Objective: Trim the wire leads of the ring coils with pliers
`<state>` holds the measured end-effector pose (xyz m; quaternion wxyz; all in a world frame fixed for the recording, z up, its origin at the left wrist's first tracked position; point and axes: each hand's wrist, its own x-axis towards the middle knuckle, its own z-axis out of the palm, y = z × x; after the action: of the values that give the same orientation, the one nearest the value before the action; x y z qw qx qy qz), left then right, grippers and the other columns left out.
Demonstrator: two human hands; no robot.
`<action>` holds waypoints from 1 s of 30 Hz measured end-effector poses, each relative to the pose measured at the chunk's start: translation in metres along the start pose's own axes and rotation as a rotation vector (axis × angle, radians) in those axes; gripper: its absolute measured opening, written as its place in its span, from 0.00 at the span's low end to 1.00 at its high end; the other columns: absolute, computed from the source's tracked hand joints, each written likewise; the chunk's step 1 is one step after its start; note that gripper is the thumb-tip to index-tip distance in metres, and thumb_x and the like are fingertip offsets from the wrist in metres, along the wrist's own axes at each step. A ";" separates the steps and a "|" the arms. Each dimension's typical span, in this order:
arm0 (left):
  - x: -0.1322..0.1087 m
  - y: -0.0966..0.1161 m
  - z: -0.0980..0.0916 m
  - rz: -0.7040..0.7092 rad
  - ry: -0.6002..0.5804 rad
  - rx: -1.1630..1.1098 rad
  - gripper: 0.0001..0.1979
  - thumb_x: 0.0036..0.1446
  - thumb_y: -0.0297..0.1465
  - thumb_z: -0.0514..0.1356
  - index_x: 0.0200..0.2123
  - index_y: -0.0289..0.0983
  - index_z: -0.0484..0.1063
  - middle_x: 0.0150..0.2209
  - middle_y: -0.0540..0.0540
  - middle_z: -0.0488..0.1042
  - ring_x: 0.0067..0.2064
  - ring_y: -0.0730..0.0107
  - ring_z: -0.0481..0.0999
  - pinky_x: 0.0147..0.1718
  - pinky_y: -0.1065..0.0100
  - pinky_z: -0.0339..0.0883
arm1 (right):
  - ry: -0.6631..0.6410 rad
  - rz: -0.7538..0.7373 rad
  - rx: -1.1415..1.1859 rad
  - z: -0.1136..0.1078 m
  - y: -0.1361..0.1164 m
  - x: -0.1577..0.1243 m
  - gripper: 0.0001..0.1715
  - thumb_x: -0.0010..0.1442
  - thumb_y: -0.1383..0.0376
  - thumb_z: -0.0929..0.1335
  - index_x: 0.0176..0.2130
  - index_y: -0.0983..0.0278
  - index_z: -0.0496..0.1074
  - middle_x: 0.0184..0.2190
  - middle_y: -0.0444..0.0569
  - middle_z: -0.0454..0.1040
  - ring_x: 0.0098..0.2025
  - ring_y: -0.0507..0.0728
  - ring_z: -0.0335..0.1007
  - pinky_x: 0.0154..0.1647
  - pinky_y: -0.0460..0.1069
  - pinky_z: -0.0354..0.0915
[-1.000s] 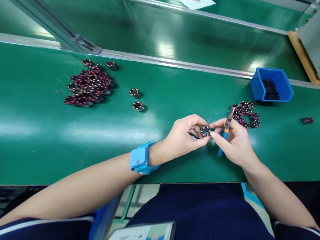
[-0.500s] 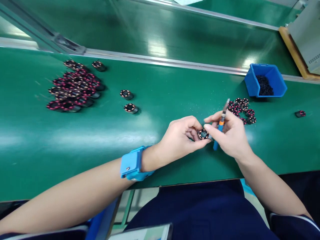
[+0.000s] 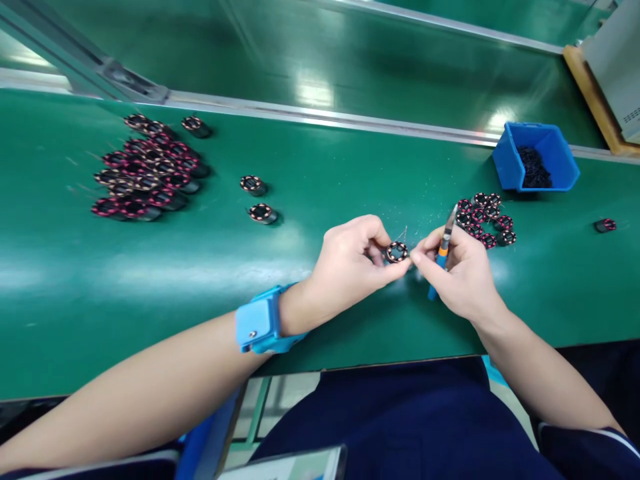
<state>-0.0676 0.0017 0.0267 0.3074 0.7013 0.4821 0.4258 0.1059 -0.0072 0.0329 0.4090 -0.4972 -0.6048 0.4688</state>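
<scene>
Over the belt (image 3: 150,280), the left hand (image 3: 350,263) pinches the coil ring (image 3: 397,252), carried slightly farther out now. The right hand (image 3: 460,273) keeps gripping the cutters (image 3: 443,249).

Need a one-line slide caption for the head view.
Over a green bench, the left hand pinches a small wound coil ring while the right hand holds blue-handled cutters beside it.

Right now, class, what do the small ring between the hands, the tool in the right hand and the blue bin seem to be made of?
Ring: probably a black plastic core wound with copper wire; orange glints circle its dark body. Tool: the grey, shiny tip suggests metal; the blue and orange handle looks like matt plastic or rubber. Bin: smooth, evenly blue walls suggest moulded plastic.
</scene>
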 end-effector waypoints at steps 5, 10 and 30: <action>-0.001 0.000 -0.002 0.134 -0.013 0.125 0.16 0.46 0.32 0.68 0.23 0.34 0.62 0.19 0.53 0.65 0.19 0.81 0.63 0.20 0.75 0.55 | 0.090 -0.021 0.027 -0.008 0.000 0.008 0.10 0.53 0.66 0.70 0.31 0.66 0.63 0.27 0.43 0.68 0.29 0.47 0.63 0.33 0.45 0.62; -0.001 -0.003 -0.003 0.119 -0.022 0.177 0.18 0.45 0.33 0.69 0.22 0.35 0.60 0.18 0.54 0.63 0.20 0.80 0.61 0.20 0.74 0.54 | 0.195 0.030 0.120 -0.028 -0.002 0.010 0.15 0.49 0.66 0.72 0.31 0.66 0.62 0.27 0.43 0.70 0.27 0.46 0.64 0.31 0.44 0.63; 0.006 -0.016 -0.014 0.034 -0.097 0.497 0.15 0.49 0.39 0.66 0.27 0.35 0.66 0.27 0.48 0.72 0.30 0.68 0.71 0.28 0.69 0.62 | 0.379 -0.012 0.344 -0.026 0.000 0.006 0.16 0.47 0.68 0.74 0.32 0.65 0.63 0.30 0.43 0.72 0.27 0.46 0.67 0.28 0.43 0.64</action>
<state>-0.0855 0.0127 0.0209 0.1412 0.7830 0.5448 0.2650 0.1299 0.0029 0.0395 0.5965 -0.4958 -0.4317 0.4605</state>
